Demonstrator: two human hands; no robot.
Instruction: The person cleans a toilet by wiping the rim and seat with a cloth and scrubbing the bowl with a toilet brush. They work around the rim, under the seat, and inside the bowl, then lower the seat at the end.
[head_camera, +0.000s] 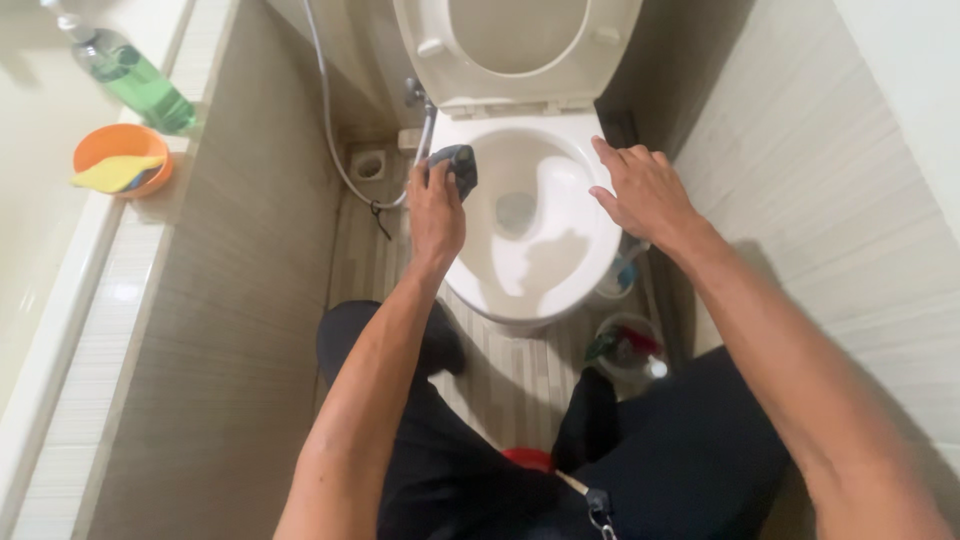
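Wiping underway: left hand (436, 212) grips dark cloth (455, 165) on toilet rim (470, 270); right hand (645, 190), fingers loose, braces opposite rim.

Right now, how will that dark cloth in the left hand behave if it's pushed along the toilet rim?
The dark cloth looks bunched in the left hand, so it is probably floppy and light. On the glossy toilet rim it would likely slide easily and fold over rather than hold shape.

Both bare arms reach forward; the left hand (437, 205) is curled in a closed grip, the right hand (645, 190) lies flat, fingers spread.
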